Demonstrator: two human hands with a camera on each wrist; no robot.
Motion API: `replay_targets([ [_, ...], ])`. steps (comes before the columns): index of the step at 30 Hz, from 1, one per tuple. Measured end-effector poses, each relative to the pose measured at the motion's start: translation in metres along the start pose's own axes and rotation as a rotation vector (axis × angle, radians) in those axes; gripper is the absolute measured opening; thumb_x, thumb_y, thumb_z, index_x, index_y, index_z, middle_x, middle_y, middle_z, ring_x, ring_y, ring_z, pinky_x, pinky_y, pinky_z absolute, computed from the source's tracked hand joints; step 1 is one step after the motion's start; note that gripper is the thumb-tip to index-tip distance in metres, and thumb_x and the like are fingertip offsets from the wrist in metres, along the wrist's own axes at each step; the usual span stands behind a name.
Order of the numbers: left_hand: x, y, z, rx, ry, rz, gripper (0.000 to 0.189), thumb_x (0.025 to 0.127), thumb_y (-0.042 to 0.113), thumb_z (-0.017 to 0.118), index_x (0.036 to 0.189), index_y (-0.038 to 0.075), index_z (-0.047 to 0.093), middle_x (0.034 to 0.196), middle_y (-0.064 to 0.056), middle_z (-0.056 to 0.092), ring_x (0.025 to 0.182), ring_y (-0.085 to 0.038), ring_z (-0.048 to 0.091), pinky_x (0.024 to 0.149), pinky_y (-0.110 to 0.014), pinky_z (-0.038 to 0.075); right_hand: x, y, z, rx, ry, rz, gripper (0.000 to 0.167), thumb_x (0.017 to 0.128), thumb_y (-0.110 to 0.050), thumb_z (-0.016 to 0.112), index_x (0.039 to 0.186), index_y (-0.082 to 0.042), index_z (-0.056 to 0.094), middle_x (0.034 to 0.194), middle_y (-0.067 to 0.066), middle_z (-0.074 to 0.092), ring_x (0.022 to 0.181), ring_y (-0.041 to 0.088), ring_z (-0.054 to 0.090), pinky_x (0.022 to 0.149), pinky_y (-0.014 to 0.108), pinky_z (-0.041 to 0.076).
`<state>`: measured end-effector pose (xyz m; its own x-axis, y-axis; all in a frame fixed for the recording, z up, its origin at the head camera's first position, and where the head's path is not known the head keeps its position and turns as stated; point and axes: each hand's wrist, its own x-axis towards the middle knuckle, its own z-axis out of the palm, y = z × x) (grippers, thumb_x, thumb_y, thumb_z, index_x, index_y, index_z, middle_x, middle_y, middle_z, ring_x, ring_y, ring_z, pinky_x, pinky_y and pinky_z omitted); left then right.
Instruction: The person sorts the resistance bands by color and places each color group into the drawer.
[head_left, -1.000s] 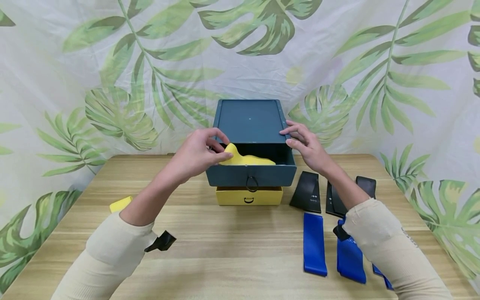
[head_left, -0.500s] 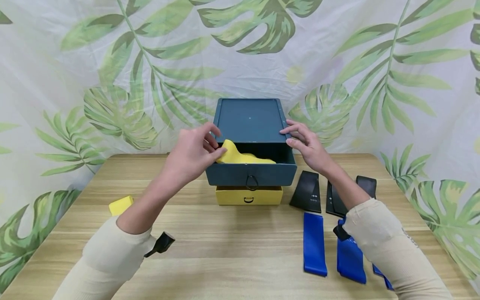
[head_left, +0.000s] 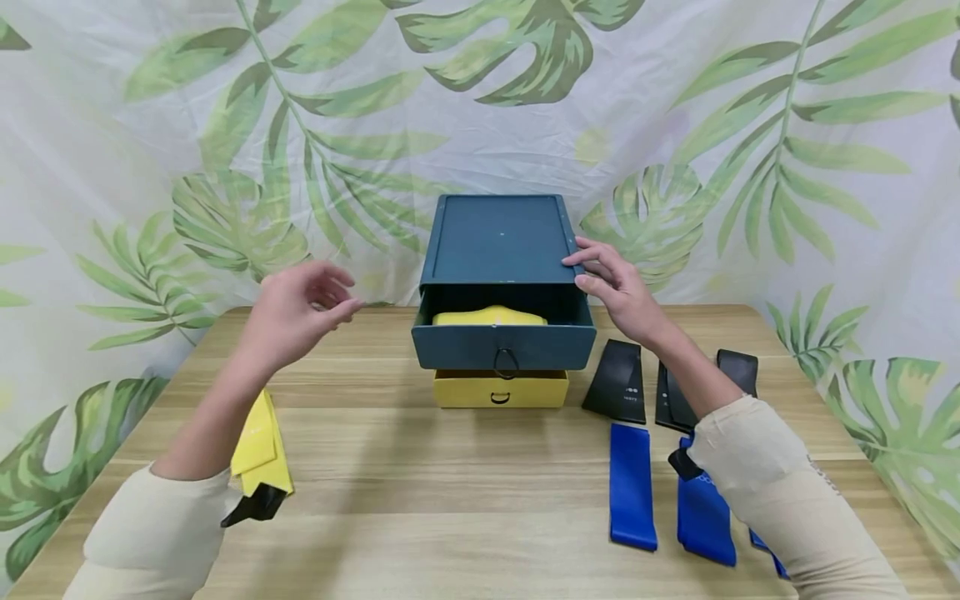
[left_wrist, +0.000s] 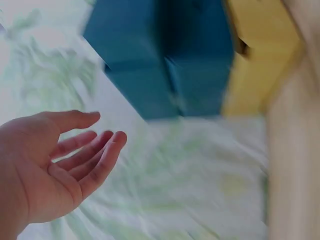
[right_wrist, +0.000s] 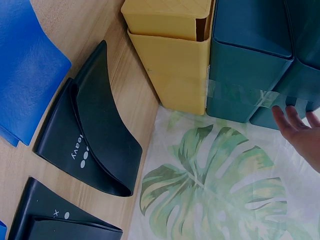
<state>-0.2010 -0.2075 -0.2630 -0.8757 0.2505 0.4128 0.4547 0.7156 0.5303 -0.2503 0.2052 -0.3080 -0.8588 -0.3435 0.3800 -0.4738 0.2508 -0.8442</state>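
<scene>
My left hand (head_left: 303, 312) is in the air left of the dark teal drawer box (head_left: 498, 242), fingers loosely bent and holding nothing. The left wrist view shows the same hand (left_wrist: 65, 165) apart from the box. My right hand (head_left: 611, 283) rests its fingertips on the box's right top edge; its fingers (right_wrist: 281, 120) touch the side in the right wrist view. A teal drawer (head_left: 450, 346) with a black loop pull stands pulled out. Inside it lies a yellow resistance band (head_left: 491, 317), partly hidden behind the drawer front. Below is a yellow drawer (head_left: 457, 390).
Folded yellow bands (head_left: 262, 450) lie at the table's left, partly behind my left forearm. On the right are black bands (head_left: 618, 383), one marked "Heavy", and blue bands (head_left: 632, 492), some under my right forearm. A leaf-patterned cloth (head_left: 360, 100) hangs behind the table.
My left hand has let go of the yellow resistance band and drawn back to the left. The band now lies lower in the drawer. My right hand stays at the box's edge.
</scene>
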Motion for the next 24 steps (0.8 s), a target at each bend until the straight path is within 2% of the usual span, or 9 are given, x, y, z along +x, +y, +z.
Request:
replay_targets([
  [3,-0.009,-0.036,-0.002,0.054,-0.047,-0.049,0.018,0.094,0.008,0.076,0.106,-0.005,0.070,0.090,-0.018,0.075,0.080,-0.033,0.073,0.065,-0.023,0.052,0.000,0.000,0.000,0.000,-0.001,0.000,0.033,0.107,-0.009,0.048,0.133,0.009,0.055,0.167,0.017,0.028,0.152,0.043,0.032,0.119,0.062,0.030],
  [6,-0.018,-0.069,-0.003,0.103,-0.066,-0.083,0.018,0.093,0.007,0.076,0.104,-0.006,0.070,0.090,-0.019,0.075,0.080,-0.034,0.073,0.066,-0.027,0.053,0.000,0.001,0.000,0.000,0.002,-0.001,0.033,0.107,-0.010,0.048,0.133,0.009,0.055,0.167,0.016,0.028,0.151,0.043,0.032,0.119,0.063,0.030],
  [10,-0.029,-0.104,-0.004,0.124,-0.069,-0.120,0.020,0.095,0.007,0.074,0.106,-0.008,0.069,0.079,-0.013,0.074,0.068,-0.022,0.069,0.060,-0.024,0.049,0.000,0.002,0.000,-0.006,0.002,-0.006,0.033,0.107,-0.010,0.048,0.133,0.009,0.055,0.166,0.017,0.028,0.151,0.044,0.032,0.118,0.063,0.031],
  [13,-0.037,-0.121,-0.003,0.116,-0.063,-0.157,0.021,0.098,0.007,0.069,0.110,-0.010,0.067,0.066,-0.006,0.069,0.056,-0.014,0.063,0.049,-0.024,0.040,0.000,0.003,0.000,-0.013,0.002,-0.011,0.034,0.107,-0.011,0.048,0.133,0.008,0.056,0.166,0.017,0.028,0.151,0.044,0.033,0.118,0.063,0.031],
  [16,-0.042,-0.135,-0.002,0.112,-0.042,-0.193,0.020,0.098,0.001,0.063,0.114,-0.010,0.066,0.054,-0.004,0.062,0.048,-0.012,0.060,0.043,-0.026,0.035,0.000,0.003,0.000,-0.017,0.002,-0.013,0.034,0.107,-0.012,0.048,0.133,0.008,0.056,0.166,0.017,0.028,0.151,0.044,0.032,0.118,0.063,0.031],
  [18,-0.046,-0.144,-0.001,0.123,-0.017,-0.212,0.021,0.095,-0.002,0.060,0.114,-0.010,0.066,0.049,-0.002,0.055,0.044,-0.010,0.056,0.044,-0.027,0.035,0.000,0.003,0.000,-0.014,0.004,-0.011,0.034,0.107,-0.012,0.048,0.133,0.008,0.057,0.166,0.017,0.028,0.151,0.044,0.033,0.118,0.063,0.032],
  [24,-0.055,-0.166,0.003,0.181,0.071,-0.278,0.025,0.089,-0.001,0.057,0.108,-0.009,0.071,0.044,0.007,0.034,0.040,-0.007,0.025,0.047,-0.028,0.029,0.000,0.002,-0.001,-0.012,0.003,-0.007,0.034,0.107,-0.012,0.048,0.133,0.008,0.057,0.167,0.016,0.028,0.151,0.044,0.032,0.118,0.063,0.031],
])
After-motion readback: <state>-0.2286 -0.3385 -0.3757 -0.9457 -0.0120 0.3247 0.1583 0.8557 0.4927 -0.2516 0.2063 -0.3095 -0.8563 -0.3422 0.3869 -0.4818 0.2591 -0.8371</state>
